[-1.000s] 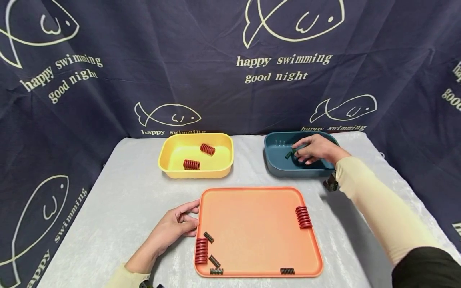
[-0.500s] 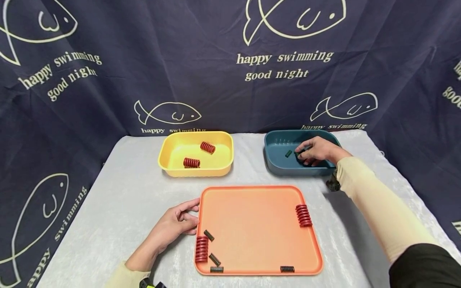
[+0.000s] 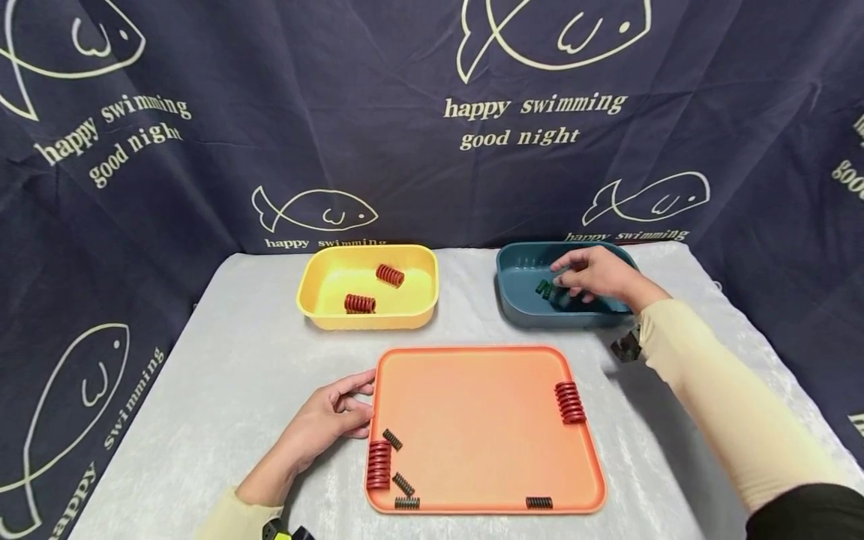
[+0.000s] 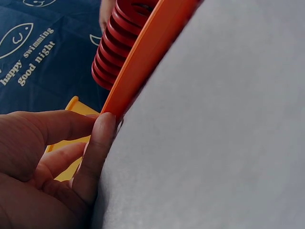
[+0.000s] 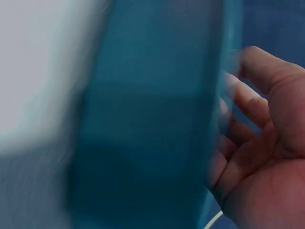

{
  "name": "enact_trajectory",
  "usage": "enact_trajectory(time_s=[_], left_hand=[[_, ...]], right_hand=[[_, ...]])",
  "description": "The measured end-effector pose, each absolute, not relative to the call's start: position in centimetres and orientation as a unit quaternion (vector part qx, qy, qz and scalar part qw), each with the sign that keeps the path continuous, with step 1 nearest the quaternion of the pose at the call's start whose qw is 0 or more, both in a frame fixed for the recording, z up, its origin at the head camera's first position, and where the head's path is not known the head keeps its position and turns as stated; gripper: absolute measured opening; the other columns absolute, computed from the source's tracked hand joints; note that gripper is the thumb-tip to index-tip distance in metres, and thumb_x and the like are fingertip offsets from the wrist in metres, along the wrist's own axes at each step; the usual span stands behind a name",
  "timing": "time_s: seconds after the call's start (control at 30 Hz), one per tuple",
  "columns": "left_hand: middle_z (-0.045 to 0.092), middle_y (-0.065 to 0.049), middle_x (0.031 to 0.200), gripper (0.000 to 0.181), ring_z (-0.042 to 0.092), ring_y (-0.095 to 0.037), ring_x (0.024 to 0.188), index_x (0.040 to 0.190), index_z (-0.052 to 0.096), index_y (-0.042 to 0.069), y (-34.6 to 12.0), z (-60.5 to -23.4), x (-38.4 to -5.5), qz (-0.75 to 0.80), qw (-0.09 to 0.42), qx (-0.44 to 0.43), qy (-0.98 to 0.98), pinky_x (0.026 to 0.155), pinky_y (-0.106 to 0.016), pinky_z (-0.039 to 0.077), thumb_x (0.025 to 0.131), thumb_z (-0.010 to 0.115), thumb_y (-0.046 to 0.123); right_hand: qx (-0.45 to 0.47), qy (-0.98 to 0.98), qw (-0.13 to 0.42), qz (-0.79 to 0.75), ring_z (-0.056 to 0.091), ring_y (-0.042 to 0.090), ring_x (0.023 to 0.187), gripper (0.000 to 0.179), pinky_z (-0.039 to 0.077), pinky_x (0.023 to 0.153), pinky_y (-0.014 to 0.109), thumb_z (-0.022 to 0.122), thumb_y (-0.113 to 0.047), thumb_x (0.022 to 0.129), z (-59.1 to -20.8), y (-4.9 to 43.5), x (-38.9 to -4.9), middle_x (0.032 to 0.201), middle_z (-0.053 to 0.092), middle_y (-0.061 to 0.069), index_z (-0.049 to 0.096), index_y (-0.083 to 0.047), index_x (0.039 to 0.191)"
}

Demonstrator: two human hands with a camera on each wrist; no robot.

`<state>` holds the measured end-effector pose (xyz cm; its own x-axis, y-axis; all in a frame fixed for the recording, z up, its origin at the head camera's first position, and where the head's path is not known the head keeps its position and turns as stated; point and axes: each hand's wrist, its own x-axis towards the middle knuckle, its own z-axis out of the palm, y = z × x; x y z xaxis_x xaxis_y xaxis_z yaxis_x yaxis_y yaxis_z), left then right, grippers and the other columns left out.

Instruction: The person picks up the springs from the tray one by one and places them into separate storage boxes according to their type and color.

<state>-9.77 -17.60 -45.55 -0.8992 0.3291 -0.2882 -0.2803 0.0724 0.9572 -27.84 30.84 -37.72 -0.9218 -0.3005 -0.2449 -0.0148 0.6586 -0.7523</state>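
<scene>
My left hand [image 3: 331, 416] rests against the left edge of the orange tray [image 3: 472, 420]; in the left wrist view its fingertips [image 4: 103, 125] touch the tray's rim. On the tray lie a big red spring [image 3: 379, 465] at the left, another big red spring [image 3: 570, 403] at the right, and several small dark springs [image 3: 403, 484] toward the front. Over the teal bin [image 3: 509, 300], my right hand [image 3: 597, 271] hovers with loosely bent fingers and nothing visible between them. Small green springs [image 3: 544, 289] lie on the bin floor beside its fingertips. The right wrist view is blurred, with the bin wall covering part of the fingers.
A yellow bin [image 3: 317, 300] at the back left contains two red springs [image 3: 361, 303]. Both bins stand behind the tray on a pale tablecloth [image 3: 223, 360]. A dark blue curtain [image 3: 405, 150] with fish prints hangs behind and at the sides.
My right hand lowers into the teal bin, then lifts slightly and draws back to the right. A small green spring now lies beside the other on the bin floor. The left hand stays put.
</scene>
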Motion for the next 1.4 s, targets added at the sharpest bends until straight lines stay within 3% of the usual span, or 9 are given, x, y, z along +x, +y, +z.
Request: enact_trajectory(time_s=[0.3, 0.73, 1.03, 1.13, 1.27, 1.4], left_hand=[[0.049, -0.022, 0.135, 0.066, 0.068, -0.022, 0.097, 0.154, 0.046, 0.001, -17.6, -45.6, -9.6, 0.679, 0.222, 0.013, 0.699, 0.079, -0.039, 0.065, 0.092, 0.069, -0.006], [0.048, -0.022, 0.135, 0.066, 0.068, -0.022, 0.098, 0.154, 0.046, 0.002, -17.5, -45.6, -9.5, 0.677, 0.224, 0.009, 0.701, 0.079, -0.039, 0.065, 0.092, 0.069, -0.006], [0.049, -0.023, 0.134, 0.066, 0.068, -0.022, 0.098, 0.153, 0.046, 0.001, -17.5, -45.5, -9.5, 0.680, 0.225, 0.012, 0.698, 0.079, -0.040, 0.065, 0.092, 0.069, -0.006], [0.049, -0.023, 0.134, 0.066, 0.068, -0.022, 0.098, 0.154, 0.046, 0.001, -17.5, -45.5, -9.6, 0.681, 0.224, 0.014, 0.697, 0.079, -0.039, 0.065, 0.092, 0.069, -0.005], [0.049, -0.023, 0.135, 0.066, 0.068, -0.022, 0.098, 0.154, 0.046, 0.001, -17.5, -45.5, -9.6, 0.682, 0.225, 0.015, 0.696, 0.080, -0.039, 0.065, 0.092, 0.069, -0.006], [0.049, -0.023, 0.134, 0.066, 0.068, -0.021, 0.097, 0.154, 0.046, 0.001, -17.5, -45.5, -9.6, 0.681, 0.225, 0.016, 0.697, 0.079, -0.039, 0.064, 0.093, 0.070, -0.005]], right_hand=[[-0.150, 0.852, 0.201, -0.460, 0.068, 0.031, 0.090, 0.041, 0.063, 0.068, 0.041, 0.073, -0.021, 0.098, -34.6, 26.9, -25.0, 0.110, 0.069, 0.019, 0.065, -0.002, 0.134], [-0.208, 0.811, 0.240, -0.492, 0.068, 0.041, 0.092, 0.040, 0.063, 0.065, 0.041, 0.078, -0.018, 0.094, -34.0, 22.0, -21.8, 0.115, 0.069, 0.020, 0.068, -0.009, 0.132], [-0.246, 0.761, 0.287, -0.528, 0.070, 0.034, 0.081, 0.042, 0.064, 0.063, 0.040, 0.077, -0.009, 0.093, -35.3, 18.6, -19.5, 0.113, 0.071, 0.016, 0.067, -0.008, 0.134], [-0.246, 0.744, 0.305, -0.541, 0.069, 0.042, 0.082, 0.043, 0.064, 0.061, 0.040, 0.078, -0.011, 0.093, -36.1, 17.2, -18.5, 0.113, 0.071, 0.019, 0.067, -0.011, 0.134], [-0.241, 0.706, 0.347, -0.569, 0.066, 0.057, 0.090, 0.044, 0.064, 0.062, 0.052, 0.077, -0.011, 0.094, -37.6, 15.5, -17.4, 0.111, 0.070, 0.028, 0.066, -0.010, 0.136], [-0.235, 0.671, 0.385, -0.588, 0.065, 0.061, 0.091, 0.047, 0.063, 0.061, 0.055, 0.075, -0.008, 0.094, -38.9, 14.0, -16.3, 0.109, 0.068, 0.034, 0.061, -0.004, 0.139]])
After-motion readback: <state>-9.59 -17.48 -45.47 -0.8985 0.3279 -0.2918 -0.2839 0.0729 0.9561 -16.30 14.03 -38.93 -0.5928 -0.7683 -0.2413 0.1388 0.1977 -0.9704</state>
